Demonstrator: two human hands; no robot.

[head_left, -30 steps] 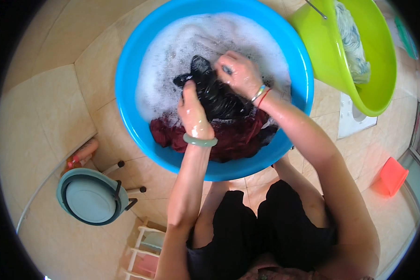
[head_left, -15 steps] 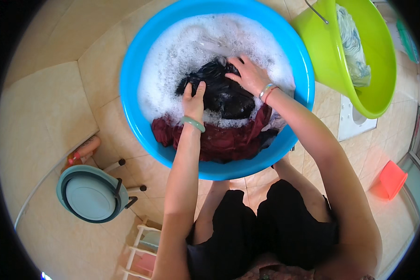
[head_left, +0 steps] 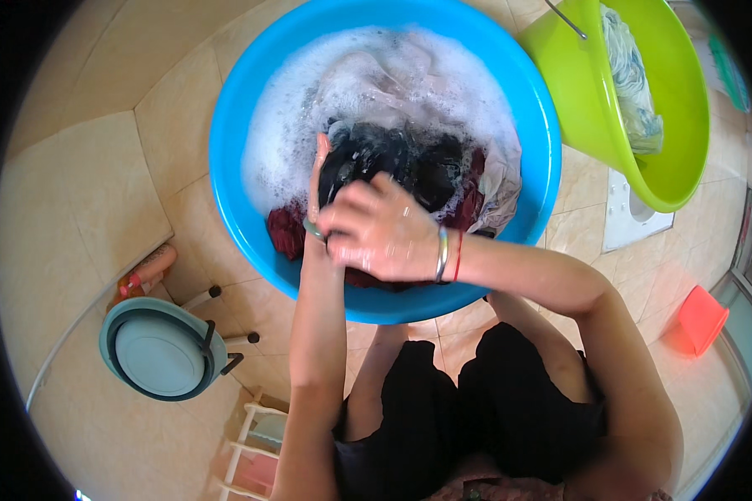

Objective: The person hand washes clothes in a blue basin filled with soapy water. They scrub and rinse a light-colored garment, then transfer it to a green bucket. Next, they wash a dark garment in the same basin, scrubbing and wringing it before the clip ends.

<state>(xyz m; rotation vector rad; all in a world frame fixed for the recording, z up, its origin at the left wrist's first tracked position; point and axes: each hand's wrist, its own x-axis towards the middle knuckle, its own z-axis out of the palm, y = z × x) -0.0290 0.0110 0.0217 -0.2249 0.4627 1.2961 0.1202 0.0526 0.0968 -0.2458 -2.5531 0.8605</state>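
Observation:
A blue basin [head_left: 551, 159] holds soapy water and soaked clothes. Near its middle lies a black garment [head_left: 372, 159], with a dark red garment [head_left: 286, 231] on the near side and a pale cloth [head_left: 368, 83] in the foam beyond. My left hand [head_left: 317, 175] is edge-on against the black garment's left side, its visible fingers stretched out; the rest is hidden. A green bangle [head_left: 312, 230] sits on that wrist. Crossing over from the right, my right hand [head_left: 380, 230] has its slightly blurred, bent fingers closed at the bangle. Wet foam streaks its back.
At the upper right stands a lime green bucket [head_left: 560, 92] with a pale patterned cloth [head_left: 633, 83] inside. A white floor fixture [head_left: 631, 219] lies below it. Folding grey-green basin [head_left: 160, 357], white rack [head_left: 242, 447] and coral container [head_left: 700, 321] stand around on the tiles.
My right hand has left the black garment and come down and left to the left wrist. My left hand has turned edge-on and shifted left. More pale cloth shows above the foam.

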